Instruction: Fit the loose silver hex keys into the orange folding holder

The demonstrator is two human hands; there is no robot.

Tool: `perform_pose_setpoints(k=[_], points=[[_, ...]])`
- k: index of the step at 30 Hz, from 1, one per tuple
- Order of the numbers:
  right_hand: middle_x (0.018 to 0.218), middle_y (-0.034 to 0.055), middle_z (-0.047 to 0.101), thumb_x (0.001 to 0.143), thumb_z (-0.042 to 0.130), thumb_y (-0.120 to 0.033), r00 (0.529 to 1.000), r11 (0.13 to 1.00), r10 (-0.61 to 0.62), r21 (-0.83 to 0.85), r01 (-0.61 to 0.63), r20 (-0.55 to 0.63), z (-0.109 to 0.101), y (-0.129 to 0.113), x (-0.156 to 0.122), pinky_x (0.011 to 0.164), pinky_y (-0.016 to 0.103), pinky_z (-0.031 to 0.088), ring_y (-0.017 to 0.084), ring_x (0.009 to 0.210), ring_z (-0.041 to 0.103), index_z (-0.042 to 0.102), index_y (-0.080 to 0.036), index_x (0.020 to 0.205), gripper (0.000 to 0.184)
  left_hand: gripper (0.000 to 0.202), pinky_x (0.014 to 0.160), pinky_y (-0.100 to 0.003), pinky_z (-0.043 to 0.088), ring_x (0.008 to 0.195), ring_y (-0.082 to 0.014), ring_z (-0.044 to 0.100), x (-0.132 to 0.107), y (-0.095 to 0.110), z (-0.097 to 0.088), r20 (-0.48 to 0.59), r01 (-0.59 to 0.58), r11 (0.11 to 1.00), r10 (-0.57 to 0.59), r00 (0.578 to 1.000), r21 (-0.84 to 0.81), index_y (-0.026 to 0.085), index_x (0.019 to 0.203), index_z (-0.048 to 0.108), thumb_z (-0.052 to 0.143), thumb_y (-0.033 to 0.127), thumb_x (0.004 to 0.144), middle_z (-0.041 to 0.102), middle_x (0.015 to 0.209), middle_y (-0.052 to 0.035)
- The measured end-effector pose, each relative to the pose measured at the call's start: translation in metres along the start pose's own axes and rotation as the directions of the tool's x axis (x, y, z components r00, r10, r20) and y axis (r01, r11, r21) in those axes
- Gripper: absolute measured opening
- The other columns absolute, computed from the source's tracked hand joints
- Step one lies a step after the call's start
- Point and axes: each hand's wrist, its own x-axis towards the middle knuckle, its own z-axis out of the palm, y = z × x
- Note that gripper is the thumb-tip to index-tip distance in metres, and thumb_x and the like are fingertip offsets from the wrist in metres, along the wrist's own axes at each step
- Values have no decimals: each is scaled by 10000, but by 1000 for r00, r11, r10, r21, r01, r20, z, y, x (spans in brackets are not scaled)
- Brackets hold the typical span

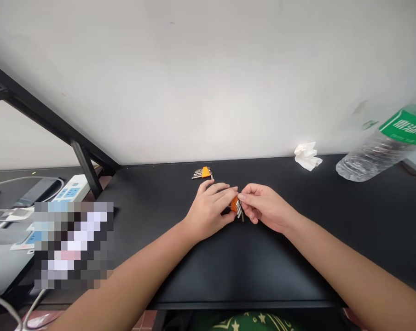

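My left hand (213, 209) grips an orange hex key holder (234, 204) between its thumb and fingers, just above the black table. Several silver hex keys (239, 210) stick out of the holder on its right side, with their ends pointing down and to the right. My right hand (263, 207) is closed in a pinch at the holder's right edge, thumb and forefinger on a hex key there. Most of that key is hidden by the fingers. Behind my left hand, a second orange hex key set (205, 172) lies on the table with its keys fanned to the left.
A crumpled white tissue (307, 156) lies by the wall. To its right, a large clear bottle (373, 151) with a green label leans in view. On the left are a black metal frame (85, 168), a white power strip (70, 191), cables, a phone (38, 191) and a blurred-out patch.
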Motion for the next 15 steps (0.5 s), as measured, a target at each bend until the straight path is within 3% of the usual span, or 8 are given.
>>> perform_pose_setpoints(k=[5,11,15], points=[[621,-24,616,879,796,-460,994,999,-10,-52,16,104,-1,2,2,487,221,471,104,530,553,627,-180,834,330,409,1186,-523,383,1205,-265,698,1,-3,-2,-30,0,1000,0,1000,-3,245,1293,641,675,188,889,771,1248,-64],[533,-60,561,901,747,-506,998,906,-51,-422,36,-24,-1,-1,1,450,212,384,89,454,470,577,-199,799,366,336,1163,-491,399,1047,-216,726,1,2,-5,-18,-54,998,53,998,-24,227,1255,604,633,170,925,790,1071,-36],[651,-28,630,906,734,-518,999,857,-38,-515,13,-38,-4,-4,0,503,220,443,114,568,573,615,-198,870,343,306,1153,-502,408,1041,-231,712,1,3,-6,-5,-28,1000,28,1000,-11,229,1208,598,613,170,908,769,1033,-43]])
